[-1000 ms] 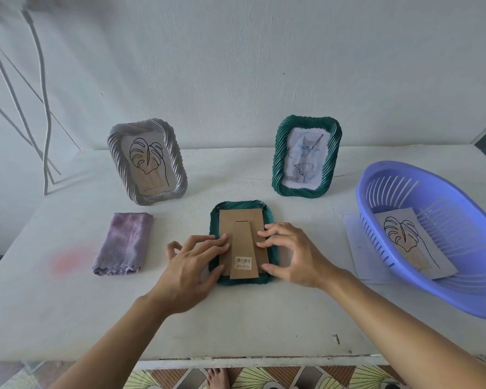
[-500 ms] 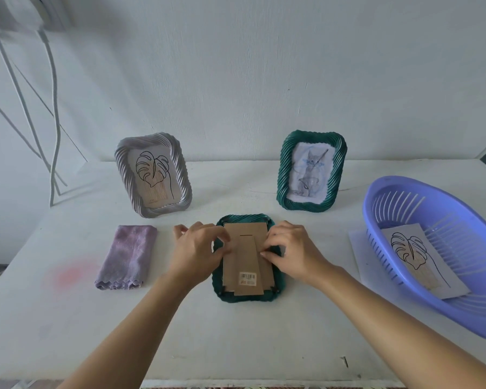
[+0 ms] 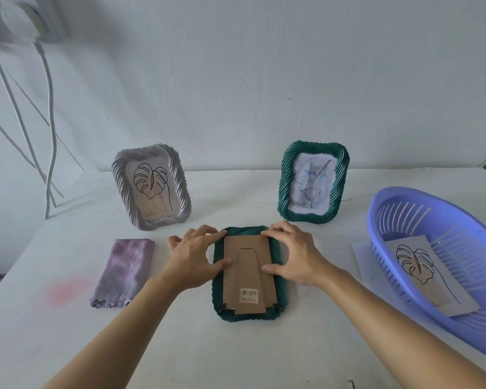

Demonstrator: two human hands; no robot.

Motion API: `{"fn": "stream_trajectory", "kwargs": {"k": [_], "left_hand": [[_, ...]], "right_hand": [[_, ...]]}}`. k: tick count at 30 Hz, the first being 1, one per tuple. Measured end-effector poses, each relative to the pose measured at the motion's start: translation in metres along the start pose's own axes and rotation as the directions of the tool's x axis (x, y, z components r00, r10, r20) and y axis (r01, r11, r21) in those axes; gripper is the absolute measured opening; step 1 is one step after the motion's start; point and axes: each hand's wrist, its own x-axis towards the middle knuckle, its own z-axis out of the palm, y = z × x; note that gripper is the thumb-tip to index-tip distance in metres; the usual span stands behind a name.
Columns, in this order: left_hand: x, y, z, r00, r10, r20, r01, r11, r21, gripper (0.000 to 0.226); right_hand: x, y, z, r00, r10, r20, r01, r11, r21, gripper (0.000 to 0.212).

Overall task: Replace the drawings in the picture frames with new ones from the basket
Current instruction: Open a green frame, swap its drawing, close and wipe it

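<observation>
A dark green picture frame (image 3: 247,319) lies face down mid-table, its brown cardboard backing (image 3: 246,249) and stand facing up. My left hand (image 3: 192,256) arches over its upper left corner, index tip at the top corner, thumb on the backing's left edge. At the upper right corner my right hand (image 3: 295,256) does the same, thumb on the stand's edge. A grey frame (image 3: 119,171) with a leaf drawing stands back left. Back right stands a green frame (image 3: 340,178) holding a cat drawing. The purple basket (image 3: 460,220) at right holds a leaf drawing (image 3: 421,268).
A folded purple cloth (image 3: 124,270) lies left of the face-down frame, beside a pink stain (image 3: 62,290). A white sheet (image 3: 362,256) lies partly under the basket. White cables (image 3: 49,136) hang at far left against the wall.
Both hands slid from the middle of the backing up to the frame's top corners. The camera tilted upward, so everything sits lower in view.
</observation>
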Motion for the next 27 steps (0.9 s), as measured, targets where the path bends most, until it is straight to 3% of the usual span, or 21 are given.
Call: {"fn": "stream_trajectory", "kwargs": {"k": [8, 15, 23, 27], "left_hand": [[0.004, 0.008, 0.005, 0.980, -0.082, -0.180, 0.070, 0.995, -0.070, 0.049], [0.011, 0.004, 0.003, 0.984, -0.085, -0.159, 0.071, 0.993, -0.091, 0.048], [-0.001, 0.005, 0.017, 0.966, -0.043, -0.256, 0.028, 0.998, -0.065, 0.037], [0.002, 0.004, 0.015, 0.968, -0.044, -0.246, 0.028, 0.997, -0.069, 0.042]], "right_hand": [[0.004, -0.003, -0.002, 0.999, 0.040, 0.037, -0.039, 0.999, -0.020, 0.090], [0.003, -0.004, -0.005, 0.998, 0.051, 0.031, -0.050, 0.998, -0.022, 0.091], [0.001, -0.005, -0.005, 0.999, 0.040, 0.024, -0.040, 0.999, -0.035, 0.086], [0.007, -0.008, -0.010, 0.996, 0.083, 0.044, -0.082, 0.996, -0.030, 0.071]]}}
